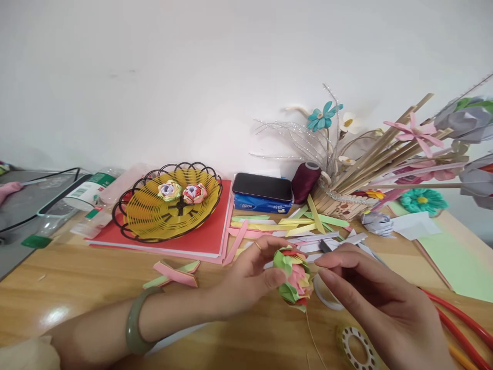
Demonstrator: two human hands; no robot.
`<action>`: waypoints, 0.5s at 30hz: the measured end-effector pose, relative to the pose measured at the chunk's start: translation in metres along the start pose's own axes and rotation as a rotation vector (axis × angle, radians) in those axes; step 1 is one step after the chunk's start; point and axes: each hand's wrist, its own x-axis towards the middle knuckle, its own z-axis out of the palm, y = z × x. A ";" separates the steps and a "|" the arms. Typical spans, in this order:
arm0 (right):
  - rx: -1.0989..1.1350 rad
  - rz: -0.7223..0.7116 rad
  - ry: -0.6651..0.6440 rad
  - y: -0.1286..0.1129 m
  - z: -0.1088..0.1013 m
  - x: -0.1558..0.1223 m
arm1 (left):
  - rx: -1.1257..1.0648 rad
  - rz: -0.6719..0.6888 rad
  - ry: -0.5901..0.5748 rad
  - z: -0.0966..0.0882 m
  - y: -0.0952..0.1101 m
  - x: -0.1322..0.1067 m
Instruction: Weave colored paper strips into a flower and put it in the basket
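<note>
The left hand (250, 285) is closed around one side of a paper flower (296, 280), pinched between thumb and fingers above the middle of the table (96, 277) — presumably so that the layered petals are not crushed and the other side is left free. The right hand (381, 303) is held just beside it, thumb and forefinger brought close together; whether anything fine is gripped there cannot be told. Loose paper strips (316, 222) are spread behind the hands, probably to be kept within reach.

A thin thread (311, 329) is seen hanging below the flower, but its attachment is hidden. A white ring (327, 300) is partly covered by the right hand — as is a tape roll (356, 347) — and red handles (462, 313) are cut off at the frame's edge.
</note>
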 end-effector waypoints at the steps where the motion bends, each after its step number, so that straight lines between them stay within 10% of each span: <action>1: -0.012 -0.022 -0.012 0.002 0.000 0.001 | -0.052 -0.039 0.003 0.000 -0.001 0.000; 8: -0.151 -0.346 -0.102 0.017 0.000 0.004 | -0.378 -0.228 -0.072 0.004 -0.005 -0.001; 15: -0.369 -0.490 -0.079 0.015 0.004 0.002 | -0.206 -0.204 -0.050 0.003 0.000 0.001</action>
